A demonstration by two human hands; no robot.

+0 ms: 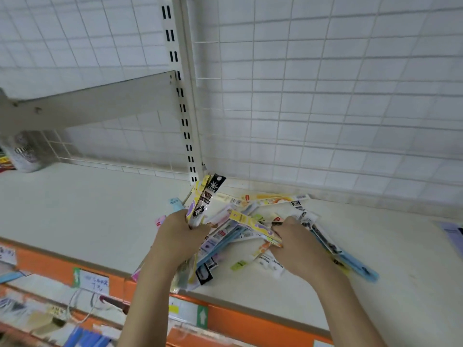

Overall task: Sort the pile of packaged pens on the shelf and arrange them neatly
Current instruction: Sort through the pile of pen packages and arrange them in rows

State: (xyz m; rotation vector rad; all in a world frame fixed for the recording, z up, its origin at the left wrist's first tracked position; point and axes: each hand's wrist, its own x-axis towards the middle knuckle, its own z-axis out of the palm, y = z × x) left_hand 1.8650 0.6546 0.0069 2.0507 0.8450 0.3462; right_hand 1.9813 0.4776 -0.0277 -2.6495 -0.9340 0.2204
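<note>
A jumbled pile of packaged pens (246, 216) lies on the cream shelf (100, 209) near the slotted upright. My left hand (178, 234) grips a small bunch of packets (206, 199) that stands up from the pile, a black-topped one in front. My right hand (298, 244) pinches a yellow packet with purple print (253, 225) that lies across the pile. Long blue packets (355, 262) stick out to the right under my right wrist. More packets spill toward the shelf's front edge beneath my left forearm.
An orange price rail (238, 319) with paper tags runs along the shelf's front edge. A white wire grid (325, 108) backs the shelf. A printed canister (26, 151) stands at the far left, under an upper shelf bracket (95, 101). A purple packet (452, 234) lies at the right edge.
</note>
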